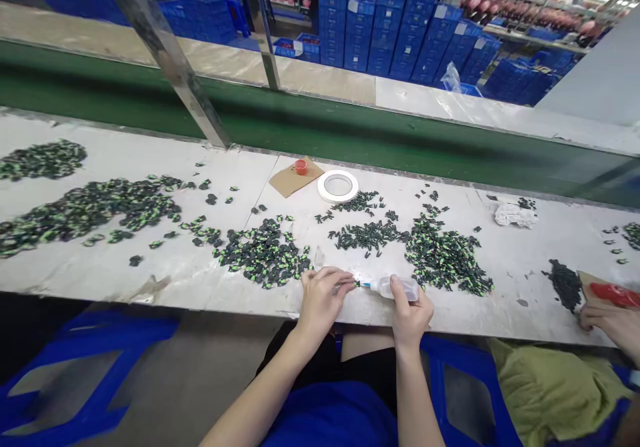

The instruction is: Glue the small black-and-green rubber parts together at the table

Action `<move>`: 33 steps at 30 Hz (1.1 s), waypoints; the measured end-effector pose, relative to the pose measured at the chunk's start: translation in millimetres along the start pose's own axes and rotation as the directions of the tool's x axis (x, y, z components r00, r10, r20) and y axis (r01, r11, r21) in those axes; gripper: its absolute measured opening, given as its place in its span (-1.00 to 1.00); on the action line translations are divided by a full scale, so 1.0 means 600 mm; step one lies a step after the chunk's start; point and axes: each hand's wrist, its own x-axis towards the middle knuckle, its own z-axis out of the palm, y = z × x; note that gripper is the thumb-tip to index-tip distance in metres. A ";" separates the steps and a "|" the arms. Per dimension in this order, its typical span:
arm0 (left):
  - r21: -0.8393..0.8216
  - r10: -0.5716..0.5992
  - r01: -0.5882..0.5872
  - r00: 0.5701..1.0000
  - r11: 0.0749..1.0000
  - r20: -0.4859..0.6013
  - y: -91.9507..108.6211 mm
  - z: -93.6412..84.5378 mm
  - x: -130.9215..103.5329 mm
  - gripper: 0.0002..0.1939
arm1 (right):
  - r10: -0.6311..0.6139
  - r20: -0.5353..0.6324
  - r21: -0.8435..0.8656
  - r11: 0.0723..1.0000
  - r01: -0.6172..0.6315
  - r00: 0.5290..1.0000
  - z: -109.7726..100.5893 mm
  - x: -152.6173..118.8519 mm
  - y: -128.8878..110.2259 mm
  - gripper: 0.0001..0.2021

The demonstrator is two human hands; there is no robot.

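Note:
My left hand (324,298) pinches a small black-and-green piece (357,284) between thumb and fingertips, just over the table's front edge. In my right hand (411,314) is a clear squeeze bottle (395,288), lying almost level. Its thin blue-tipped nozzle points left and meets or nearly meets the small piece; contact is too small to tell. A pile of black-and-green pieces (265,250) lies beyond my left hand. Another such pile (445,254) is beyond my right hand. Between them are small dark parts (367,235).
A white tape roll (338,186) and a red cup (301,166) on cardboard (287,182) stand at the back. More pieces (90,210) spread leftward. At the right, a co-worker's hand (613,324) is beside a red object (615,294). A metal post (170,60) rises behind the table.

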 end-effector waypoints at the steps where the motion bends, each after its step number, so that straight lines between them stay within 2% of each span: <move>1: 0.006 -0.003 0.003 1.000 1.000 -0.011 0.000 0.000 0.000 -0.94 | -0.001 0.001 -0.004 1.000 0.001 1.000 0.000 0.000 0.000 -0.62; 8: 0.026 -0.019 0.020 1.000 0.999 -0.022 0.004 -0.001 0.001 -0.91 | -0.003 0.042 -0.008 1.000 0.003 0.999 0.001 -0.001 0.004 -0.64; 17: 0.021 -0.026 0.026 0.999 0.999 -0.026 0.006 -0.001 -0.001 -0.89 | -0.017 0.040 -0.015 1.000 0.017 0.999 0.002 -0.001 0.001 -0.60; 23: 0.012 -0.042 0.042 0.999 0.999 -0.012 0.005 -0.001 0.001 -0.91 | -0.007 -0.005 -0.020 1.000 0.007 1.000 0.000 0.001 0.003 -0.62; 33: 0.020 -0.025 0.026 1.000 0.999 -0.019 0.002 -0.001 0.000 -0.91 | -0.017 0.029 -0.018 1.000 0.018 0.999 0.003 0.001 0.003 -0.64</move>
